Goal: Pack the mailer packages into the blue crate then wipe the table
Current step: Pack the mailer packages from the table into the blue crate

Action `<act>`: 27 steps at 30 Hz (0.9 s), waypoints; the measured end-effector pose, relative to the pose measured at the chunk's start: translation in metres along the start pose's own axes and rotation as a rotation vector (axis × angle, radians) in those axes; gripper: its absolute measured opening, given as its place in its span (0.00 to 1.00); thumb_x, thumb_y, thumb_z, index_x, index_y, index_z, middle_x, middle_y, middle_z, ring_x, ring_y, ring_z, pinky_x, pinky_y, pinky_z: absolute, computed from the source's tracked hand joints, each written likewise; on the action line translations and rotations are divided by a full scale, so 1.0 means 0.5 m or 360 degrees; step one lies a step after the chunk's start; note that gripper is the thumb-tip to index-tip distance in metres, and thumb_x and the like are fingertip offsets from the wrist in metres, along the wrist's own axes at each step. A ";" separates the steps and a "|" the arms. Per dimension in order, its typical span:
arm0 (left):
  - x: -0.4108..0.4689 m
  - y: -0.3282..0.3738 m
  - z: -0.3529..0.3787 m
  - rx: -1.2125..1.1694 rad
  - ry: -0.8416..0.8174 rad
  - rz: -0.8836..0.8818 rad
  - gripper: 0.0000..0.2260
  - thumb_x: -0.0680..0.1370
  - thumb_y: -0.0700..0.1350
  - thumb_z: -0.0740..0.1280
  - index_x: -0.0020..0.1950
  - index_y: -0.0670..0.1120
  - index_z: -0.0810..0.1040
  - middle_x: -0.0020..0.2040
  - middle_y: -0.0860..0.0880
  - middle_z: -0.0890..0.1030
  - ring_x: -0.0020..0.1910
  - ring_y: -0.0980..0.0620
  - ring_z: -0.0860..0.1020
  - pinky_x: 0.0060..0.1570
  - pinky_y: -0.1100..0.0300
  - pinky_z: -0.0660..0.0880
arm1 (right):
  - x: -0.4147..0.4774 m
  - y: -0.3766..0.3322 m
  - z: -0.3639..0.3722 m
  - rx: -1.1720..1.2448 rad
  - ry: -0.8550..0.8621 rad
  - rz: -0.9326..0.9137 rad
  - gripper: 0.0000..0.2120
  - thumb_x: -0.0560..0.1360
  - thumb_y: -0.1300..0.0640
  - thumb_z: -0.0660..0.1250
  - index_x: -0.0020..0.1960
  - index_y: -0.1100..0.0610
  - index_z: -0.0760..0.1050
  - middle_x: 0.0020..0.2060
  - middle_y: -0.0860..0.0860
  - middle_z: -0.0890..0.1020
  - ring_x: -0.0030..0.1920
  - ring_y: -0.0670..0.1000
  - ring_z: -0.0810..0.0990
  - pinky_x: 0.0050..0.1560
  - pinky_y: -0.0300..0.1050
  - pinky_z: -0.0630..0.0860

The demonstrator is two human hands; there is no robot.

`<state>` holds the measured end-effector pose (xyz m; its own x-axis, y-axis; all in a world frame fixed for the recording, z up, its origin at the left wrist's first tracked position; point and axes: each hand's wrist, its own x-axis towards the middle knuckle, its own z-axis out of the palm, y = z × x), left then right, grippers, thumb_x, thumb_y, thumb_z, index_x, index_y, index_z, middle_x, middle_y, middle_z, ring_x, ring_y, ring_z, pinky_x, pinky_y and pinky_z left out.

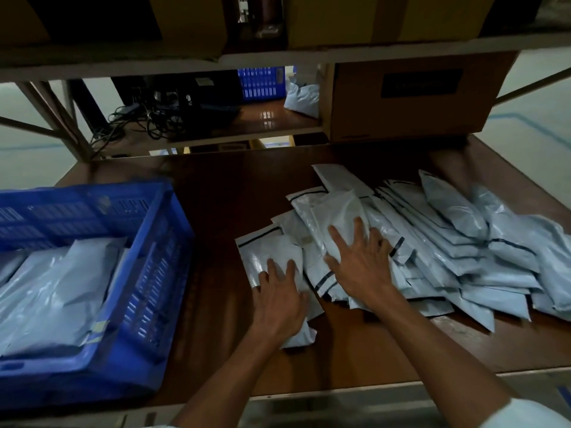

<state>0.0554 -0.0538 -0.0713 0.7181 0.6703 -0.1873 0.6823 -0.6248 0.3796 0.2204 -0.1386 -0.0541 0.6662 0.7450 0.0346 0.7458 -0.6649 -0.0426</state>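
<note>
Right of centre on the dark brown table (241, 186): a loose, overlapping heap of grey-white mailer packages (432, 242), fanned from the middle out to the right edge of the frame, several with a black strip at the flap.

Left hand (279, 299) laid palm-down on a small mailer (272, 254) at the heap's lower-left corner, fingers straight and slightly spread, pressing flat, curled round nothing. Right hand (360, 264) just beside it, up and to the right, palm-down on a longer mailer (336, 214) lying on top of the pile, fingers splayed wide, nothing pinched. Both forearms reaching in from the bottom edge; a bit of white sleeve (525, 412) at lower right.

Lower left of the frame: blue crate (154, 273), slotted walls, standing on the table well apart from the heap, bare tabletop between. Inside, several mailers (55, 288) lying flat and overlapping.

Upper part of the frame: a pale shelf (278, 57) running across. Under it at upper right, a cardboard box (411, 97) with a dark label, at the table's far edge. Behind, at upper centre, a second blue crate (261, 83) on another surface, a grey mailer bag (301, 97) beside it, and a tangle of black cables (148, 118) to the left.
</note>
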 end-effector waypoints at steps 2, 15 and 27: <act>-0.015 0.009 0.013 0.0086 -0.0082 -0.0041 0.40 0.79 0.67 0.59 0.82 0.55 0.40 0.82 0.41 0.38 0.79 0.32 0.46 0.75 0.35 0.53 | -0.003 0.001 0.011 -0.0018 0.0013 -0.0045 0.29 0.82 0.37 0.47 0.81 0.41 0.43 0.80 0.61 0.44 0.77 0.68 0.49 0.74 0.68 0.51; -0.044 0.017 -0.045 0.0090 -0.0079 0.0003 0.46 0.77 0.35 0.65 0.81 0.53 0.35 0.81 0.40 0.36 0.78 0.29 0.43 0.75 0.38 0.57 | -0.071 -0.019 -0.035 0.0086 0.0206 -0.0063 0.26 0.84 0.44 0.50 0.81 0.42 0.50 0.80 0.55 0.52 0.74 0.66 0.60 0.66 0.71 0.65; -0.135 -0.111 -0.469 0.0243 0.0910 0.0149 0.32 0.81 0.44 0.56 0.82 0.56 0.46 0.82 0.45 0.42 0.70 0.36 0.54 0.63 0.34 0.62 | -0.054 -0.339 -0.266 0.0770 0.0711 -0.0389 0.25 0.82 0.41 0.47 0.79 0.41 0.56 0.78 0.52 0.58 0.66 0.61 0.65 0.62 0.63 0.66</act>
<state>-0.0632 0.0296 0.1326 0.6171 0.6924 0.3739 0.6622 -0.7136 0.2285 0.0774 -0.0532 0.0849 0.4968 0.7077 0.5023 0.8562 -0.3050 -0.4171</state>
